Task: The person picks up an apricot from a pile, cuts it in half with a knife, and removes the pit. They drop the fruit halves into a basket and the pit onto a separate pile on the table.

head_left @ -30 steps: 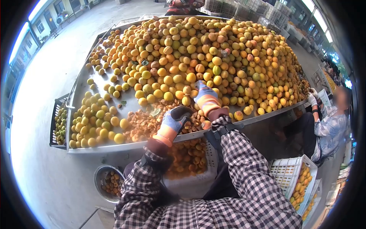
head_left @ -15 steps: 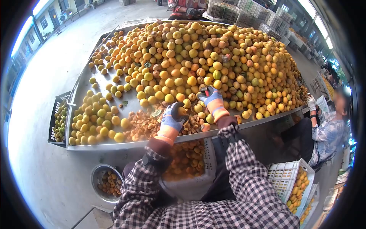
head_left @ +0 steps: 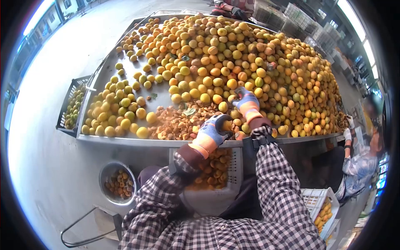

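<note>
A large heap of yellow-orange fruit [head_left: 246, 54] covers a metal table [head_left: 104, 75]. My left hand [head_left: 212, 132], in a blue and orange glove, is wrapped round a yellow-orange fruit [head_left: 227, 125] at the near edge. Just right of it and farther in, my right hand [head_left: 246, 102], gloved alike, touches the front of the heap with bent fingers; what it holds, if anything, is hidden. Brown-orange pieces [head_left: 179, 122] lie left of my left hand. Below the table edge, a white crate [head_left: 236, 168] holds orange fruit pieces.
A metal bowl [head_left: 104, 183] of fruit pieces stands on the floor at left. A black crate [head_left: 64, 118] of green fruit adjoins the table's left side. At right sits a person [head_left: 360, 164] near a white crate [head_left: 310, 198]. Another person's gloved hand [head_left: 238, 13] shows at the far edge.
The view has shifted, moving the heap up and right in the picture. My left hand still holds a fruit. The red-handled tool seen at my right hand earlier is no longer visible.
</note>
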Motion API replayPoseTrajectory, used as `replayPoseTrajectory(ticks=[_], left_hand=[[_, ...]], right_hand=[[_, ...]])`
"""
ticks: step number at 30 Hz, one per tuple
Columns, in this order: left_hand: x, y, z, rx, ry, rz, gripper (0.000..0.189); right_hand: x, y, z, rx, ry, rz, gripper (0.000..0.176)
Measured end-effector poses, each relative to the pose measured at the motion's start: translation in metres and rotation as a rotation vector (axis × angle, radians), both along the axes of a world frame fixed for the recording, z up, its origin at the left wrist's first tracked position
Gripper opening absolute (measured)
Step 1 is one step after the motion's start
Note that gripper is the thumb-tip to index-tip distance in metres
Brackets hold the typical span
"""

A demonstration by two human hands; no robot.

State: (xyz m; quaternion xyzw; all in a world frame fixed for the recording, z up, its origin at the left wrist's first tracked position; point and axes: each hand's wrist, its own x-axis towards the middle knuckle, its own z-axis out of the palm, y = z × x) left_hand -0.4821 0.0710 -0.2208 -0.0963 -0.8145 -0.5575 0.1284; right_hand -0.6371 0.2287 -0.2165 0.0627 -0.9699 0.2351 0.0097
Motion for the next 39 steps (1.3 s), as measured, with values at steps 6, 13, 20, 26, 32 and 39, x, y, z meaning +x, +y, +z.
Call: replayPoseTrajectory(ticks=[6,13,20,26,32,39], left_hand=[[0.004,0.001,0.0,0.102,-0.197,-0.081,0.048],[0.004,-0.006,-0.002,0.481,-0.314,-0.061,0.043],[0.025,0.001,-0.006,-0.057,-0.366,-0.142,0.03],[0.014,0.021,-0.037,-0.017,-0.102,-0.178,0.044],[0.025,-0.007,0.006,0.479,-0.488,-0.075,0.033],[0.024,-0.028,0.029,0.812,-0.473,-0.304,0.045]], right_hand=[[0.055,0.014,0.035,-1.259,-0.551,-0.089,0.016],[0.083,0.012,0.043,-1.377,-0.656,-0.084,0.014],[0.098,-0.055,0.055,-1.164,-0.626,0.105,0.015],[0.17,-0.144,0.139,-1.038,-0.69,0.615,0.038],[0.132,-0.069,0.124,-1.002,-0.279,0.492,0.03],[0.115,0.028,0.107,-0.814,-0.113,0.365,0.019]])
